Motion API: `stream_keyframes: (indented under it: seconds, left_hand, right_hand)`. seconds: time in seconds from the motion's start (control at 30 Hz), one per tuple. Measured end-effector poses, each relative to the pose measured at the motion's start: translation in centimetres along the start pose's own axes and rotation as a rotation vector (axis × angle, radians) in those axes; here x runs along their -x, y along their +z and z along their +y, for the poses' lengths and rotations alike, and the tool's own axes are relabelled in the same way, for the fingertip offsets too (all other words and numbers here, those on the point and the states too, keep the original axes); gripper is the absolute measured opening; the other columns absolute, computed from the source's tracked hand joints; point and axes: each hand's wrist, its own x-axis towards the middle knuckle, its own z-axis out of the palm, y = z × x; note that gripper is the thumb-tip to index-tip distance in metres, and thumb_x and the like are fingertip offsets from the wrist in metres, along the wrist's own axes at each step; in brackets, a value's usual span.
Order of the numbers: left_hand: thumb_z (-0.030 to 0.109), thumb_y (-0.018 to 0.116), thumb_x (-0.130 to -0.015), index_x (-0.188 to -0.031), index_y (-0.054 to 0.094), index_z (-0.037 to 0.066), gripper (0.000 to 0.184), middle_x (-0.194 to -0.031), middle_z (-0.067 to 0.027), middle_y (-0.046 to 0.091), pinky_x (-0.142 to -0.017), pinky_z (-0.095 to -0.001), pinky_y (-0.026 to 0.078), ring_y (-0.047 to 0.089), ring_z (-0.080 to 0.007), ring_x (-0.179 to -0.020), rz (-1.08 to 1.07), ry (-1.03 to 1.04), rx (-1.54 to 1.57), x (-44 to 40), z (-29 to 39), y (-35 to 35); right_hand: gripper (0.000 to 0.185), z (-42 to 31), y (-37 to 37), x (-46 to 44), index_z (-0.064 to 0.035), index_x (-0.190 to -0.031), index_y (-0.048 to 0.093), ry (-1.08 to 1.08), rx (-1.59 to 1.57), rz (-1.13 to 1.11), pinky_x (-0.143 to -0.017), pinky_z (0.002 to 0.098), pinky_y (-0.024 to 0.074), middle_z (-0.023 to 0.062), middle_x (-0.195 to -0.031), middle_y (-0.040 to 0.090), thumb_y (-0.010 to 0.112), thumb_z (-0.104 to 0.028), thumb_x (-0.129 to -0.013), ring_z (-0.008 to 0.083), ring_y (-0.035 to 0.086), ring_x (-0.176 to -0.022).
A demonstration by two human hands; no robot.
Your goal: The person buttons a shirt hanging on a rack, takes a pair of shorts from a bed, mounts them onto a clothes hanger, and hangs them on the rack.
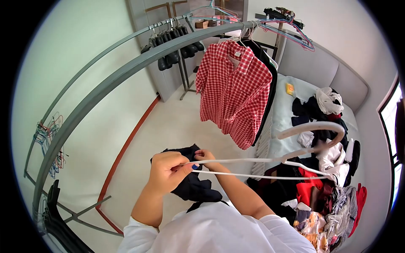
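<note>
Checked shirt (236, 92) already hung on rail (211, 30), black garment (192, 189) off hanger, left hand (166, 168) gripping white hanger (249, 160), right hand (204, 156) pinching cloth, clothes pile (303, 192) unhung along bed's (280, 109) right edge.

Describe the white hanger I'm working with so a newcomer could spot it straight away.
Find the bed on the right, then look to the left hand in front of the person. The white hanger runs rightward from its pinched fingers, its curved hook over the bed. Unlike the coloured hangers and black hangers at far left, it is hand-held.
</note>
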Motion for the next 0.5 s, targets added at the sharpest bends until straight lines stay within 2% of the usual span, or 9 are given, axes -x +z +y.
stream_keyframes:
  seconds: [0.07, 0.13, 0.2, 0.27, 0.33, 0.43, 0.5]
  left_hand:
    - [0.011, 0.067, -0.072, -0.061, 0.057, 0.001, 0.018, -0.046, -0.0028, 0.041, -0.039, -0.0241, 0.024, 0.032, -0.0105, -0.04, -0.013, 0.022, -0.036, 0.0, 0.2, -0.5]
    - [0.01, 0.067, -0.072, -0.062, 0.057, 0.0, 0.017, -0.046, -0.0033, 0.041, -0.039, -0.0241, 0.024, 0.033, -0.0106, -0.04, 0.002, -0.008, -0.027, 0.2, -0.1, -0.8]
    - [0.009, 0.066, -0.072, -0.062, 0.057, 0.0, 0.016, -0.046, -0.0039, 0.041, -0.039, -0.024, 0.024, 0.033, -0.0106, -0.04, 0.014, -0.04, -0.015, 0.5, -0.4, -1.0]
    - [0.007, 0.066, -0.072, -0.062, 0.057, -0.001, 0.016, -0.046, -0.0046, 0.041, -0.04, -0.0241, 0.024, 0.033, -0.0107, -0.041, 0.067, -0.116, -0.027, 1.0, -1.0, -1.4]
    - [0.007, 0.065, -0.072, -0.061, 0.055, -0.002, 0.018, -0.046, -0.0048, 0.039, -0.04, -0.0242, 0.024, 0.032, -0.0103, -0.041, 0.068, -0.149, -0.062, 1.6, -2.2, -2.2]
    - [0.008, 0.065, -0.073, -0.059, 0.052, -0.004, 0.023, -0.045, -0.0036, 0.034, -0.04, -0.0245, 0.022, 0.028, -0.0091, -0.042, 0.147, -0.262, -0.172, 2.6, -4.1, -2.7]
    - [0.008, 0.065, -0.073, -0.059, 0.052, -0.004, 0.023, -0.045, -0.0033, 0.033, -0.04, -0.0244, 0.021, 0.028, -0.0086, -0.042, 0.122, -0.317, -0.166, 3.6, -5.9, -2.8]
  right_hand:
    - [0.033, 0.1, 0.6, -0.1, 0.0016, -0.1, 0.054, 0.206, -0.056, -0.153, -0.063, 0.0236, 0.044, 0.0066, -0.081, 0.057, 0.061, -0.018, -0.074, 0.0128, 0.054, -0.072]
    - [0.032, 0.8, 1.3, 0.4, 0.0006, -0.098, 0.055, 0.092, 0.161, -0.231, -0.061, 0.0238, 0.0429, 0.0048, -0.081, 0.057, 0.06, -0.021, -0.076, 0.0118, 0.053, -0.072]
    - [0.019, 1.7, 2.3, 1.1, -0.0024, -0.084, 0.058, 0.071, 0.063, -0.076, -0.058, 0.0274, 0.0396, 0.003, -0.07, 0.055, 0.059, -0.019, -0.073, 0.0135, 0.049, -0.063]
    - [0.016, 4.8, 0.7, 0.3, -0.0058, -0.083, 0.055, 0.094, -0.042, -0.035, -0.061, 0.0264, 0.0382, 0.0023, -0.075, 0.054, 0.056, -0.02, -0.075, 0.0127, 0.05, -0.069]
    - [0.012, 1.1, -1.5, 3.7, -0.0094, -0.086, 0.053, 0.176, -0.251, 0.035, -0.06, 0.0253, 0.037, 0.0004, -0.076, 0.054, 0.055, -0.017, -0.076, 0.0116, 0.051, -0.074]
    - [0.009, 1.6, -5.8, 5.6, -0.0125, -0.085, 0.05, 0.083, -0.277, 0.146, -0.06, 0.0228, 0.0345, -0.0023, -0.075, 0.053, 0.055, -0.015, -0.077, 0.0089, 0.05, -0.071]
    - [0.009, 1.1, -8.2, 7.2, -0.0133, -0.08, 0.046, 0.004, -0.264, 0.158, -0.061, 0.0205, 0.0331, -0.0039, -0.073, 0.051, 0.054, -0.011, -0.078, 0.0068, 0.046, -0.067]
